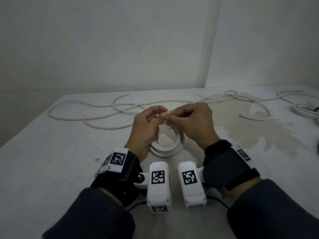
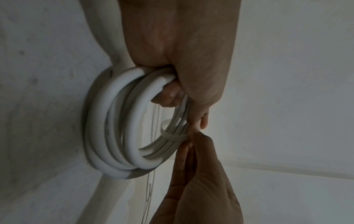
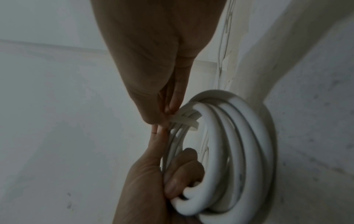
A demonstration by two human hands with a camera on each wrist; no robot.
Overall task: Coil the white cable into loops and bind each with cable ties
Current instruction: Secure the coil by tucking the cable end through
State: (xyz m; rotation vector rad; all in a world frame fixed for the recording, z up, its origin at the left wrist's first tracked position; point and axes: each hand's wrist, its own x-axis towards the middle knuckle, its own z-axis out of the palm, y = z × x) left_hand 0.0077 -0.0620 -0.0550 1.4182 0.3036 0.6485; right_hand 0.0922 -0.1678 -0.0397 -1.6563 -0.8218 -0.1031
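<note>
white cable coil: round bundle of several loops of thick white plastic cable, stands on edge on the table, between the two hands, just in front of the wrists
coil, wrist views: loops stacked side by side, lowest part touching the tabletop
cable tie: thin flat white plastic strap wrapped across the far part of the loops; band looks loose, cannot tell if locked
left hand: left hand holds the coil; lower fingers curled through the loops, thumb and forefinger tips up at the tie
left grip: closed round the cable loops, firm hold
right hand: right hand pinches the tie end between thumb and forefinger, fingertips meeting the left fingertips at the top of the coil
right grip: narrow pinch on the strap, other fingers folded in
loose cable: long white cable lies in wide curves on the far part of the table, well apart from the coil; more runs off to the right
second bundle: another small white cable bundle at the far right edge
table: worn white tabletop, patch of peeled paint right of the hands
wall: plain white walls meeting in a corner behind
</note>
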